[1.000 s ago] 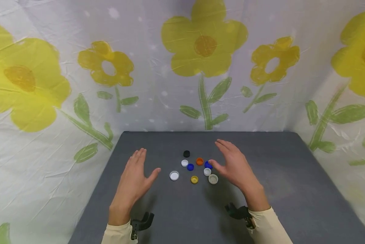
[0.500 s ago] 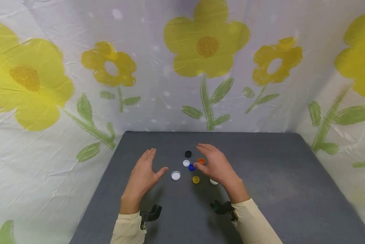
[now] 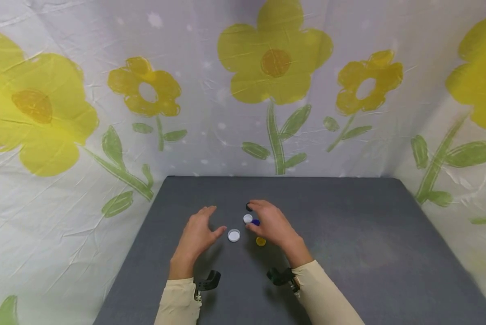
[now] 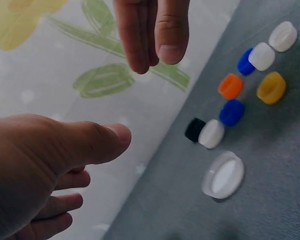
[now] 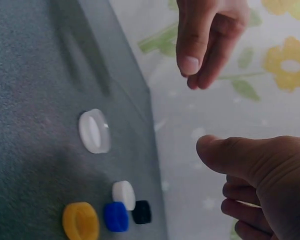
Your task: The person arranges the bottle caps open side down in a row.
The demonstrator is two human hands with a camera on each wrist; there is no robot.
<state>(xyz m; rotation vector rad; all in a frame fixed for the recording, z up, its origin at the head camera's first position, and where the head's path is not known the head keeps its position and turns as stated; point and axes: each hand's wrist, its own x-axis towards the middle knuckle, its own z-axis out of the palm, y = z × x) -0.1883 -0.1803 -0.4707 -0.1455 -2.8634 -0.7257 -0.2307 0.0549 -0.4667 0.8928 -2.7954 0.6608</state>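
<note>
My left hand (image 3: pixel 196 237) hovers over the table left of a large white bottle cap (image 3: pixel 234 235), holding nothing. Opposite it, my right hand (image 3: pixel 272 224) hangs above the caps, also holding nothing, thumb apart from the fingers. Around the right hand lie a small white cap (image 3: pixel 248 219), a blue cap (image 3: pixel 256 222), a yellow cap (image 3: pixel 261 241) and a partly covered black cap (image 3: pixel 249 207). An orange cap (image 4: pixel 231 86), a second blue cap (image 4: pixel 245 62) and two whitish caps, one in front (image 4: pixel 262 56), show in the left wrist view; the right hand hides them from the head view.
All the caps lie on a dark grey tabletop (image 3: pixel 348 253). A pale cloth (image 3: pixel 210 135) with yellow flowers stands behind the table and along both sides. Each wrist carries a black camera mount, such as the left mount (image 3: pixel 208 280).
Both hands have moved toward each other, the right one farther leftward over the caps. The orange cap and several right-hand caps have become hidden in the head view. No cap has visibly moved.
</note>
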